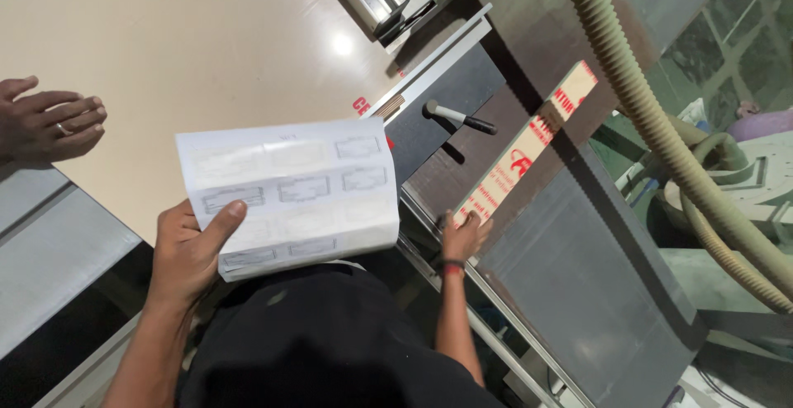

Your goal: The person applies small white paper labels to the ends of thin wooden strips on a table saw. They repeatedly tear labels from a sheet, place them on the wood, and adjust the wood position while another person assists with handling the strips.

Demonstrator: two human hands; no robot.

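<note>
While a co-worker's hand (48, 125) with a ring rests flat at the far left edge of the beige board (206, 45), the left hand (192, 251) holds up a white sheet (289, 196) of faint drawings, thumb pressed over its lower left corner. Just right of the sheet a marker (459, 116) lies on the dark saw table (578, 268). The right hand (464, 236) rests its fingers on the near end of a red-lettered strip (524, 150), not closed round it, and a ribbed hose (661, 127) runs along the far right.
</note>
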